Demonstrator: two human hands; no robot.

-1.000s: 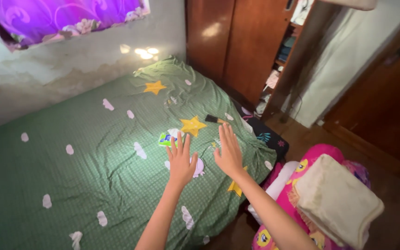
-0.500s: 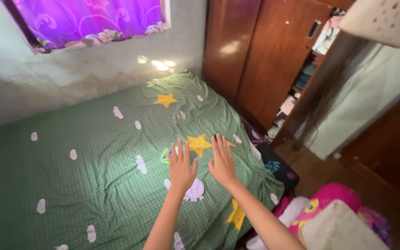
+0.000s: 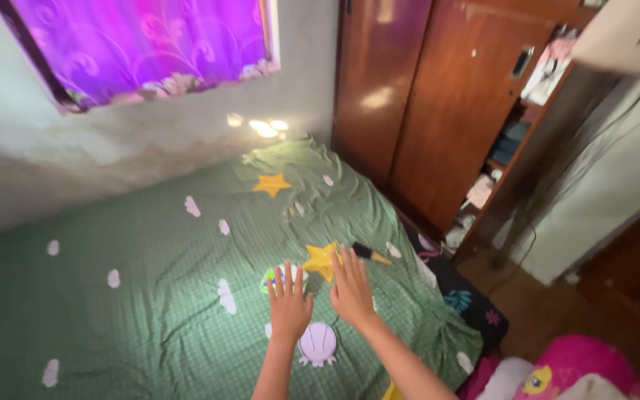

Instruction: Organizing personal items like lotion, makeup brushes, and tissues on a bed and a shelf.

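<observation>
While both hands hover flat with fingers spread and nothing in them, the left hand (image 3: 289, 305) sits beside the right hand (image 3: 351, 290) over the green bedsheet (image 3: 150, 296). A small dark brush (image 3: 370, 254) lies at one o'clock just beyond the right fingertips, long axis running ten-to-four, nearer the right hand; the yellow star (image 3: 321, 259) lies just left of it.

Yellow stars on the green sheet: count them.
2. One yellow star lies near the wall; the other star sits just beyond the right hand. Arms may hide more.
</observation>
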